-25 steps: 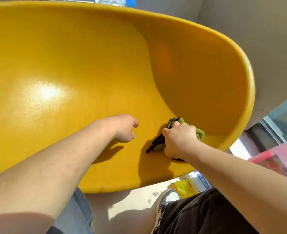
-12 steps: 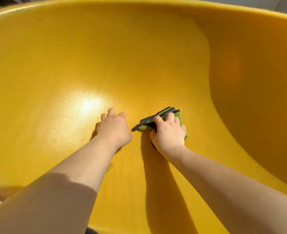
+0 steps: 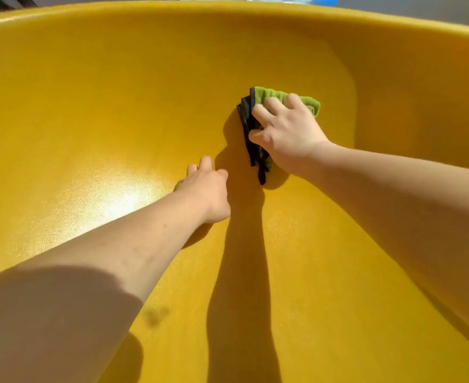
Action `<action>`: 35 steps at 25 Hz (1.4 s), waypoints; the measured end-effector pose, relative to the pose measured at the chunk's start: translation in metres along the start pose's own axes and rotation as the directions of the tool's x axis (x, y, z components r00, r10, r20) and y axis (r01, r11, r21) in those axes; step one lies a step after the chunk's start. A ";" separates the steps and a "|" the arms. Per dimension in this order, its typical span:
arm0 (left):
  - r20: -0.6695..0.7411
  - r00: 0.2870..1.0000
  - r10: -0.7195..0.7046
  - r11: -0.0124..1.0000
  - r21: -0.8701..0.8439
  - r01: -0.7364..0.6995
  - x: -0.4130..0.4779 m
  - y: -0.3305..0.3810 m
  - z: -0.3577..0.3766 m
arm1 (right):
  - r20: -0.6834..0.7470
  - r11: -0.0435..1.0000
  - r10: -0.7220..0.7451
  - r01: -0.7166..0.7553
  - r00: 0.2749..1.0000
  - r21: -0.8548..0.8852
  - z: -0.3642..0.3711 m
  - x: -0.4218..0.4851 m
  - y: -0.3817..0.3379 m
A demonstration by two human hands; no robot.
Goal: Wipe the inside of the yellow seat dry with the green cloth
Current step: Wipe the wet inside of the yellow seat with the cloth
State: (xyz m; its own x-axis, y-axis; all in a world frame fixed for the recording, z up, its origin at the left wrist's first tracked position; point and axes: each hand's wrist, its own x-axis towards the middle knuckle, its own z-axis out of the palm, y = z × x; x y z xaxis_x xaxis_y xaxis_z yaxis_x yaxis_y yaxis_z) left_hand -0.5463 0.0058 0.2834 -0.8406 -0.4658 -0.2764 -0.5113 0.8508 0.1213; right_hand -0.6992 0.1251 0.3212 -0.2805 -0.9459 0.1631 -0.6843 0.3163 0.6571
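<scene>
Two hands in yellow seat (image 3: 111, 95), right hand (image 3: 290, 138) fingers (image 3: 276, 105) spread pressing green cloth (image 3: 271, 95), left hand (image 3: 209, 190) flat, rim (image 3: 228, 9) far.

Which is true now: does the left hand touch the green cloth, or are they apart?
Apart. The head view shows shadowed yellow seat between the left hand and the green cloth; only the right hand presses on the cloth.

The kind of place cannot be settled. Hard sunlight is cast across the yellow seat (image 3: 117, 106), and only a grey wall (image 3: 410, 5) is seen beyond its rim.
</scene>
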 end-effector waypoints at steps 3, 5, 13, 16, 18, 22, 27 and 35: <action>-0.067 0.995 0.079 0.996 0.047 -0.076 0.010 0.029 -0.018 | -0.056 0.991 0.011 -0.018 0.998 -0.134 -0.006 -0.009 0.072; -0.109 0.987 0.116 0.993 0.049 -0.111 0.011 0.047 -0.029 | -0.041 0.986 0.050 -0.056 0.998 -0.157 -0.013 -0.024 0.104; -0.111 0.941 0.321 0.947 0.023 -0.320 -0.045 0.130 -0.024 | 0.273 0.932 0.310 -0.234 0.911 -0.276 -0.038 -0.145 0.146; -0.070 0.916 0.394 0.918 -0.011 -0.396 -0.083 0.151 -0.015 | 0.435 0.903 0.407 -0.280 0.803 -0.326 -0.056 -0.202 0.137; -0.026 0.901 0.432 0.901 -0.028 -0.433 -0.111 0.158 -0.006 | 0.550 0.894 0.443 -0.307 0.708 -0.325 -0.073 -0.230 0.121; 0.082 0.863 0.499 0.867 -0.046 -0.496 -0.157 0.144 0.006 | 0.848 0.895 0.377 -0.381 0.373 -0.231 -0.108 -0.261 0.073; 0.173 0.890 0.421 0.903 0.008 -0.429 -0.176 0.104 0.009 | 0.965 0.827 -0.053 -0.531 0.258 0.187 -0.112 -0.274 -0.046; 0.218 0.884 0.413 0.907 -0.015 -0.420 -0.195 0.084 0.025 | 0.805 0.905 0.301 -0.420 0.512 -0.071 -0.112 -0.282 0.011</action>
State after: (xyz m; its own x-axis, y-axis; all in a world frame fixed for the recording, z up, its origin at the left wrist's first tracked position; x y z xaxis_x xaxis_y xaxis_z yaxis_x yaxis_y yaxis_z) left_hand -0.4213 0.1740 0.3238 -0.9154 -0.0074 -0.4025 -0.1135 0.9640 0.2404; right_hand -0.5519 0.3868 0.3648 -0.8911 -0.3303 -0.3112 -0.4533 0.6785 0.5780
